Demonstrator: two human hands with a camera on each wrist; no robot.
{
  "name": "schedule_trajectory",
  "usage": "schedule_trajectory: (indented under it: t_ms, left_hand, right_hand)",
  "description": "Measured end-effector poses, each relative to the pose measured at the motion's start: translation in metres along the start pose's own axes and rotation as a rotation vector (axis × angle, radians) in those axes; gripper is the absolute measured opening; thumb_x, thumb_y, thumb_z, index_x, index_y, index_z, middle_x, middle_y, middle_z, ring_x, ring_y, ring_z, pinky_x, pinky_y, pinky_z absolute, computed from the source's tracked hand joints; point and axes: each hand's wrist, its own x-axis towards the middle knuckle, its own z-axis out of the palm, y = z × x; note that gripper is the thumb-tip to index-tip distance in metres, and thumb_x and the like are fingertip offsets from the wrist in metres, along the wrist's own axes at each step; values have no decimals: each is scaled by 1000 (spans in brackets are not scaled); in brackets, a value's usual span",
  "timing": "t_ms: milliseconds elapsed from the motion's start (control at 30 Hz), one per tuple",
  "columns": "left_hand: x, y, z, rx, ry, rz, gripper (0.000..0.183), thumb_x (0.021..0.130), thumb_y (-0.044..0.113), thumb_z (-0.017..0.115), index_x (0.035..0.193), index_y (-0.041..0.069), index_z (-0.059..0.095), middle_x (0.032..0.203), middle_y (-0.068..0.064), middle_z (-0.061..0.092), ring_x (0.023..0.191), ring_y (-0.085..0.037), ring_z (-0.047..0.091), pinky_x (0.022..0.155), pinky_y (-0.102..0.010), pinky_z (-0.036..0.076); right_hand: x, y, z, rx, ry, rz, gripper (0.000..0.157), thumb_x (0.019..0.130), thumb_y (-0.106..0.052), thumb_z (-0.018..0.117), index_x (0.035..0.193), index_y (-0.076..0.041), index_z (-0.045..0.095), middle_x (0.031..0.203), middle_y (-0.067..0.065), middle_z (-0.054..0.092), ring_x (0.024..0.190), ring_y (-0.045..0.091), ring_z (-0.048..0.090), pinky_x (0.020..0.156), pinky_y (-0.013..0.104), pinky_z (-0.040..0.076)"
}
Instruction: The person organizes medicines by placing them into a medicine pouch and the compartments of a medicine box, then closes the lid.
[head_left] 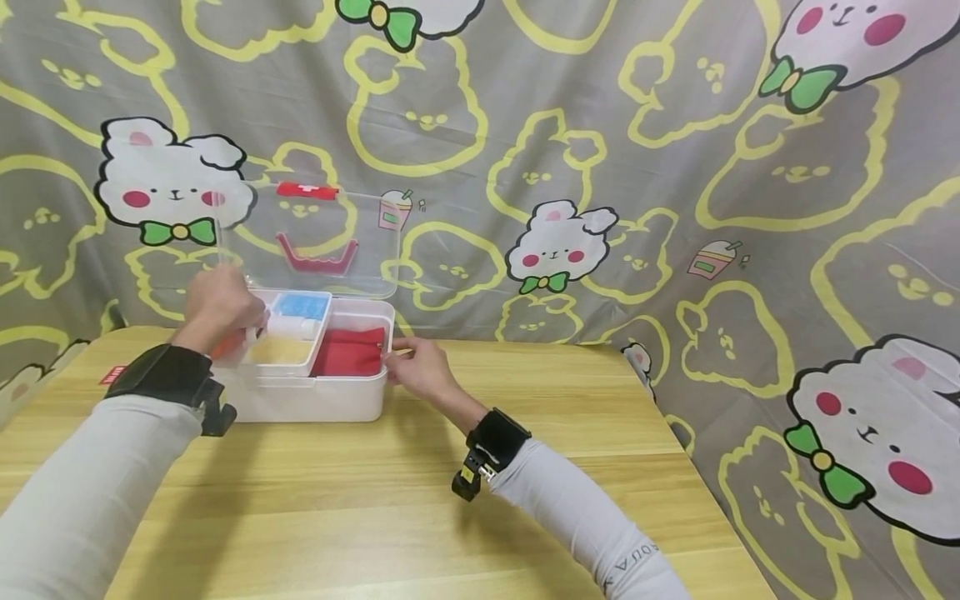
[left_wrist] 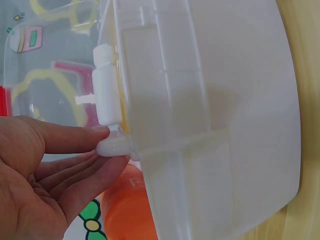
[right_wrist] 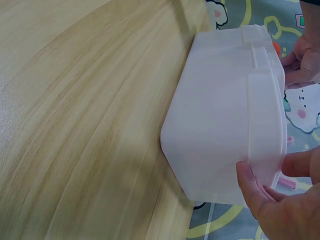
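Note:
A white plastic box (head_left: 307, 404) stands on the table, its clear lid (head_left: 367, 250) raised at the back. A white tray (head_left: 327, 321) sits at the box's left top, holding a blue packet (head_left: 302, 306), a white bottle (left_wrist: 106, 90), something yellow (head_left: 281, 350) and an orange item (left_wrist: 125, 210). My left hand (head_left: 223, 302) pinches a rounded white grip (left_wrist: 112, 147) at the tray, between thumb and fingers. My right hand (head_left: 426, 369) grips the box's right wall, thumb at the rim and fingers outside. A red pouch (head_left: 348, 354) lies in the right compartment.
The wooden table (head_left: 570, 433) extends to the front and right of the box. A grey patterned curtain (head_left: 465, 192) hangs close behind. The lid carries a pink handle (head_left: 315, 260) and a red latch (head_left: 307, 191). A small red label (head_left: 112, 375) lies at the left.

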Motion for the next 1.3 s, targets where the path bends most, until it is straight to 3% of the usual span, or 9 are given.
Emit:
schedule_trajectory:
  t_ms: [300, 533, 800, 1300]
  left_hand:
    - [-2, -2, 0, -7, -32, -19, 20, 80, 8, 74, 76, -10, 68, 63, -15, 56, 61, -30, 54, 51, -32, 41]
    - [-2, -2, 1, 19, -30, -17, 19, 76, 9, 75, 72, -6, 65, 65, -15, 56, 64, -32, 54, 53, -33, 40]
    - [-4, -3, -1, 21, -52, -10, 18, 78, 9, 75, 70, -6, 67, 60, -12, 56, 63, -30, 54, 55, -33, 40]
    - [-5, -4, 2, 38, -72, 31, 18, 79, 9, 75, 68, -4, 68, 60, -10, 57, 65, -30, 54, 57, -34, 40]
  right_hand:
    - [-1, 0, 0, -10, -3, 9, 36, 98, -13, 63, 131, 4, 63, 105, 20, 75, 93, 36, 76, 70, 28, 61]
    - [-2, -1, -1, -15, 9, 2, 37, 98, -14, 65, 130, 4, 64, 105, 19, 75, 81, 21, 76, 70, 27, 61]
    - [-3, -3, 0, -12, 1, 2, 36, 99, -13, 63, 131, 4, 63, 106, 19, 74, 86, 26, 77, 70, 27, 61]
    - [-3, -1, 0, -28, 10, 0, 36, 98, -14, 64, 130, 4, 64, 102, 17, 75, 79, 20, 76, 68, 27, 61]
